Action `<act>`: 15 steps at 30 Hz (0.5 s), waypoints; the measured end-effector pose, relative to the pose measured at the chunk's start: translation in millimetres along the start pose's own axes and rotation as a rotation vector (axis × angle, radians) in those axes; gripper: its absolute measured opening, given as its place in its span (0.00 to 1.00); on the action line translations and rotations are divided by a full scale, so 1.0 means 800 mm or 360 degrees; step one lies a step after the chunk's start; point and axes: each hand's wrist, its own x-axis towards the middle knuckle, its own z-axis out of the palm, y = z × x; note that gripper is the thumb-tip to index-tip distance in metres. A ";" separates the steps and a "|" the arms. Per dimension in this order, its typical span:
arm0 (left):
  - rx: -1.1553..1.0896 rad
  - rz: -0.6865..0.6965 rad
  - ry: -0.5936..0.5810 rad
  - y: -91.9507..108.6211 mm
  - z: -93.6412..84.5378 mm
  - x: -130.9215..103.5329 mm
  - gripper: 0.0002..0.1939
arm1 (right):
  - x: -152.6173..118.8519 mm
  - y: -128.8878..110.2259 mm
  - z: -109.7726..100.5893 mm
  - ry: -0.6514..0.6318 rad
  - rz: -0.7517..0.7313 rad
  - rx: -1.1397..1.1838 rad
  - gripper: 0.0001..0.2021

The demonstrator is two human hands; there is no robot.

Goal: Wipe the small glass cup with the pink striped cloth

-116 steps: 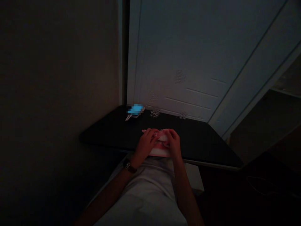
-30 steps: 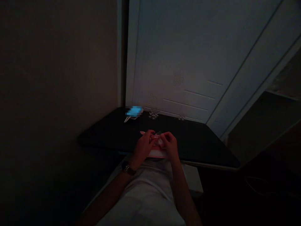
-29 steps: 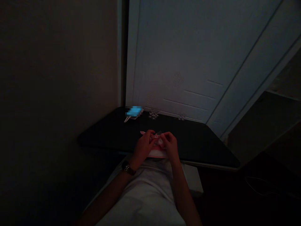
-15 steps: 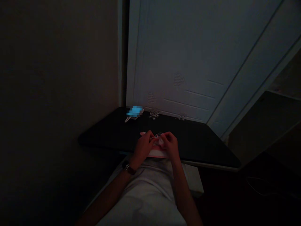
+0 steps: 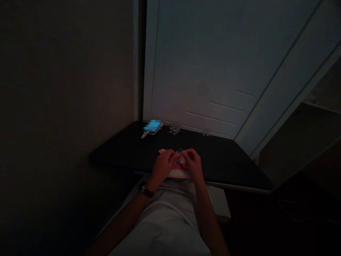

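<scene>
Close to the front edge of the dark table, my left hand [image 5: 162, 164] and my right hand [image 5: 194, 163] are both closed in a pinch, fingertips near each other. Between them shows a small see-through, whitish piece [image 5: 180, 152], like thin crinkled plastic; the dim light hides its exact kind. Under the hands lies a flat pink and white thing [image 5: 178, 173], partly covered by my fingers. One pale pink tip [image 5: 161, 151] of something pokes out beyond my left hand. A dark-strapped watch [image 5: 146, 190] is on my left wrist.
At the back left of the black tabletop [image 5: 125, 149] rests a phone-like device with a lit, blurred blue screen [image 5: 152, 125]. Two clear flower-shaped ornaments [image 5: 174, 128] sit along the back. A white panel with heart patterns [image 5: 202, 89] rises behind, and a wall [image 5: 66, 89] stands left.
The fingers of my left hand have shifted slightly, lying flatter, and the see-through piece shows a bit more between the hands. My right hand has stayed nearly in place.
</scene>
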 end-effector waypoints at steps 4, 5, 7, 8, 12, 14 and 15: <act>-0.0043 0.0001 0.0038 0.000 -0.002 0.001 0.11 | -0.001 -0.003 0.000 -0.0020 -0.0032 -0.0005 0.11; -0.0061 -0.0008 0.0048 -0.001 -0.002 0.001 0.11 | -0.002 -0.004 0.000 -0.0016 -0.0047 -0.0002 0.11; -0.0102 -0.0038 0.0048 -0.001 -0.003 0.001 0.11 | -0.002 -0.004 0.001 0.0031 -0.0069 0.0009 0.10; -0.0124 -0.0053 0.0044 -0.001 -0.003 0.002 0.11 | -0.001 -0.004 0.001 0.0071 -0.0069 0.0015 0.10; -0.0182 -0.0055 0.0055 -0.001 -0.003 0.003 0.09 | 0.000 -0.001 0.001 0.0173 -0.0038 0.0031 0.10; -0.0188 -0.0024 0.0054 -0.001 -0.002 0.003 0.07 | 0.001 0.000 0.001 0.0181 -0.0039 0.0036 0.10; -0.0191 -0.0004 0.0048 -0.002 -0.001 0.003 0.06 | 0.002 0.001 0.000 0.0187 -0.0042 0.0036 0.09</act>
